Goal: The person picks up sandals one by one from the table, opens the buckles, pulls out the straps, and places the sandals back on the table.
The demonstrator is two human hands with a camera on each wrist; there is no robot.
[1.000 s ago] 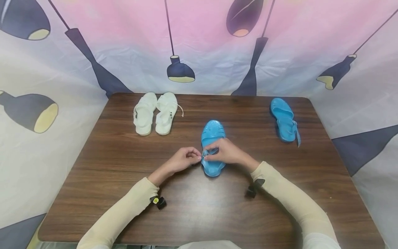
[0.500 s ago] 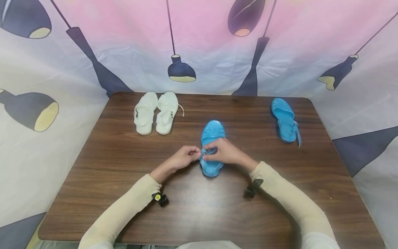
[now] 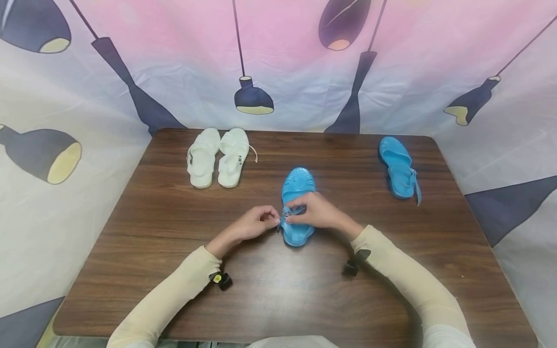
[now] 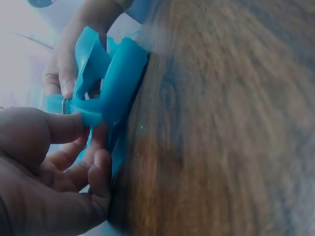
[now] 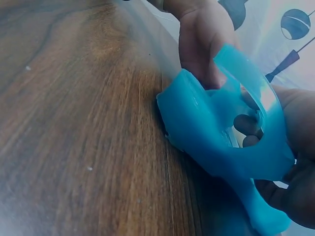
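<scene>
Arrangement on the table (image 3: 283, 299)
The middle sandal (image 3: 298, 184) has the left hand (image 3: 256, 223) at its left and the right hand (image 3: 317, 211) over it; behind, the paired sandals (image 3: 230, 162) lie left, the lone sandal (image 3: 399, 176) right, a cloth (image 3: 296, 111) beyond.

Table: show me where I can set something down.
The table has bare wood between the near blue sandal and the far blue sandal, and between the forearms, along the front. It is crowded around the near blue sandal, where the left hand and right hand work, and at the paired white sandals.
</scene>
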